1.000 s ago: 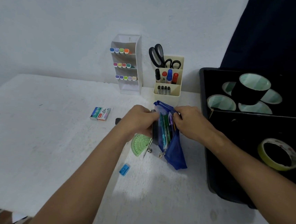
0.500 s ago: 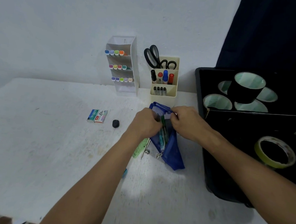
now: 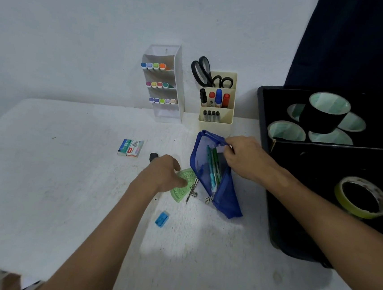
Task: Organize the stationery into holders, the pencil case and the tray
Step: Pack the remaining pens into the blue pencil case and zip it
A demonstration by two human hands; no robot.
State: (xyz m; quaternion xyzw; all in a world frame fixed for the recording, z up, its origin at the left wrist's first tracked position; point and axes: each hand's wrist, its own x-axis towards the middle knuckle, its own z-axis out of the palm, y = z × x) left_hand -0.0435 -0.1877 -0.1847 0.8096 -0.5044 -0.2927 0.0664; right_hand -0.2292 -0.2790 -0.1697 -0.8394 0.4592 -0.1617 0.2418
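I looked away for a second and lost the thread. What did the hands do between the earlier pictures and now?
The left hand let go of the blue pencil case and moved left and down onto the green protractor, its fingers over it. The right hand kept pinching the case's open edge. The pens inside, the staple box and the blue sharpener stayed put.
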